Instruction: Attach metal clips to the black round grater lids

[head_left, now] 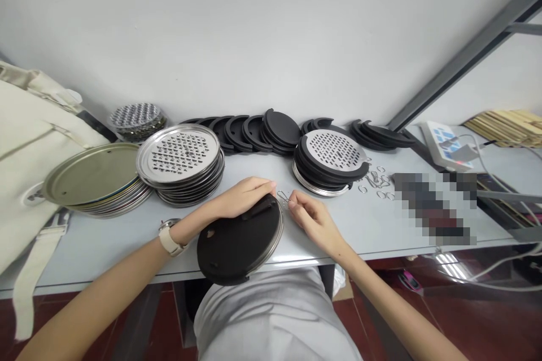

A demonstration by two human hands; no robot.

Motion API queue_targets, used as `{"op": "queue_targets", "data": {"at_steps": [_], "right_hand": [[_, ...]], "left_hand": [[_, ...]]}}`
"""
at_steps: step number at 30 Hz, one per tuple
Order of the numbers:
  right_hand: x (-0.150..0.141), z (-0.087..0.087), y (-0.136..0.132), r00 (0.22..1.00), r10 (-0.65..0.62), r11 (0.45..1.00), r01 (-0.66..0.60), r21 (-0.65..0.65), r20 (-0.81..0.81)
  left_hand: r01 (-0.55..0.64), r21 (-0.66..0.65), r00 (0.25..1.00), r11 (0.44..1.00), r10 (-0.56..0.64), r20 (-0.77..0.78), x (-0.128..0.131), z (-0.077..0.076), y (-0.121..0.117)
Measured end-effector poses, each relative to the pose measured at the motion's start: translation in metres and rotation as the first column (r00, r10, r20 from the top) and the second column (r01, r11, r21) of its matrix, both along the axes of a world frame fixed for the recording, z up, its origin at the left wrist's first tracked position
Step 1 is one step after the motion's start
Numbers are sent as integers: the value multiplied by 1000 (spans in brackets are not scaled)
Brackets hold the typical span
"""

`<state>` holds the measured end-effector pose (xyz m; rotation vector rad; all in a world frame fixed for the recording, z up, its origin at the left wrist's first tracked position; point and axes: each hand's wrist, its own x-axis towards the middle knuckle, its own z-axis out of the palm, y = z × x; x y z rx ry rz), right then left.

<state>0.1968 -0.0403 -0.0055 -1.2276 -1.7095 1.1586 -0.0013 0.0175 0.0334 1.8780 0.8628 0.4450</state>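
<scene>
My left hand (241, 198) rests curled over the far edge of a black round disc with a metal rim (237, 242), which overhangs the table's front edge. My right hand (311, 217) pinches a small wire ring clip (283, 197) at the disc's upper right edge. A watch sits on my left wrist (169, 238).
Stacks of perforated metal discs (180, 161) and plain metal plates (95, 177) lie at left. Black rubber rings (254, 131) line the wall. A black stack topped by a perforated disc (332, 161) sits right of centre, beside loose wire clips (376, 180). A cream bag (29, 141) hangs left.
</scene>
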Motion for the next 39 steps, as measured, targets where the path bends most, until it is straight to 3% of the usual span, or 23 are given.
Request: {"op": "queue_targets", "data": {"at_steps": [7,13,21,39], "right_hand": [[0,2,-1,1000,-21,999,22,30,-8],[-2,2,-2,999,-13,997,9,78,53],[-4,4,-3,985,50,990,-71,126,163],[-6,3,-9,963,48,959,-119,258,266]], "left_hand": [[-83,206,983,975,114,-144,0,-7,-3],[-60,327,956,943,149,-254,0,-12,-6],[-81,337,960,938,164,-226,1,-5,-13],[-60,413,947,909,183,-264,2,-10,-14]]}}
